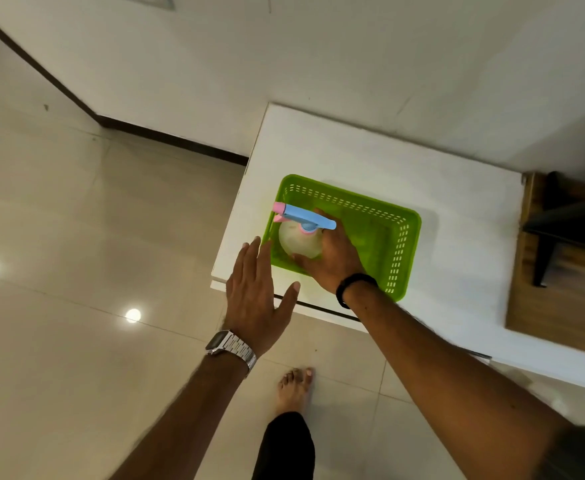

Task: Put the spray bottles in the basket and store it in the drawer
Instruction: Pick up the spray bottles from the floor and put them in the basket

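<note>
A green perforated basket (402, 237) sits on the white cabinet top (353, 157). Inside its left end stands a spray bottle (299, 241) with a pale round body and a blue and pink trigger head. My right hand (336, 261) is wrapped around the bottle's right side, inside the basket. My left hand (254, 296) hovers flat with fingers spread, just off the basket's left front corner, holding nothing. Along the cabinet's front edge below the basket runs a dark gap where the drawer front (322, 311) begins. The rest of the drawer is out of sight.
A wooden surface (561, 289) with a dark object on it adjoins the cabinet on the right. The wall runs behind the cabinet. Glossy tiled floor (76, 271) spreads to the left and below, with my bare foot (296, 389) near the cabinet front.
</note>
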